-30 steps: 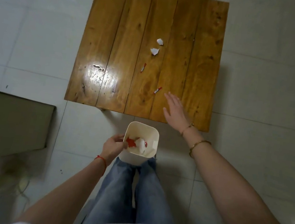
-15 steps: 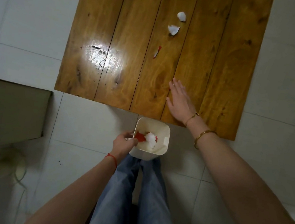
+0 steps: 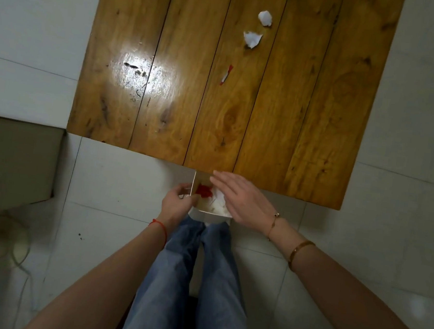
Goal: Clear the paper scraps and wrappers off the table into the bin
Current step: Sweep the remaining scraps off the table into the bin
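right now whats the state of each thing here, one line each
bin: upright at the table's near edge, holding red and white scraps
left hand: gripping the bin's left rim
right hand: open, flat, over the bin
upper white scrap: lying on the table
lower white scrap: lying on the table
red and white wrapper: lying flat on the table
table: three scraps left on it

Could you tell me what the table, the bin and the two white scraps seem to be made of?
Table: wooden planks, glossy varnish; grain, knots and a bright glare patch show.
Bin: smooth white, probably plastic; thin even walls, though stiff card cannot be ruled out.
White scraps: thin matte paper, with torn, curled edges.
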